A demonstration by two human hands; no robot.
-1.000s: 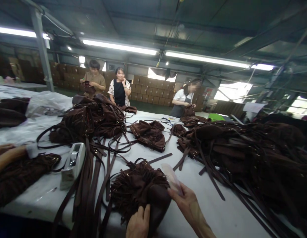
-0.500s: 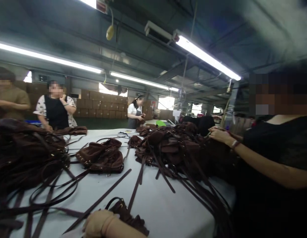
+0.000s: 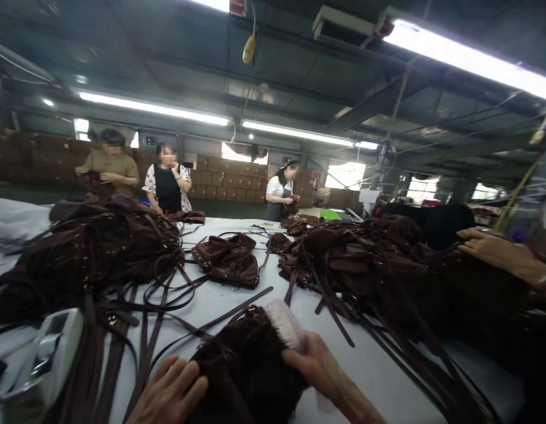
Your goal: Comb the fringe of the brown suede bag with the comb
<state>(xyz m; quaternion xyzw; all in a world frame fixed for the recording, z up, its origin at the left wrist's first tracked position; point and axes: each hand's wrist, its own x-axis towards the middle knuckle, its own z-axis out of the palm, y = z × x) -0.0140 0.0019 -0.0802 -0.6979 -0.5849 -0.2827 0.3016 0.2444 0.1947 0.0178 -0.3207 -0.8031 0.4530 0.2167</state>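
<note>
A dark brown bag with a shaggy edge lies in front of me at the bottom of the view. My left hand grips its left side with curled fingers. In my right hand is a white brush, its bristles against the bag's upper right edge. Part of the bag drops out of the frame below.
Heaps of brown bags lie on the left and right, their straps trailing across the white table. Between them sits a single bag. A white boxy object stands lower left. A co-worker's hand is at right; several people stand beyond.
The view has swung left, so the scene has shifted right. Both my hands now show on the brown bag, with the white brush visible in the right; before, only one forearm and hand showed.
</note>
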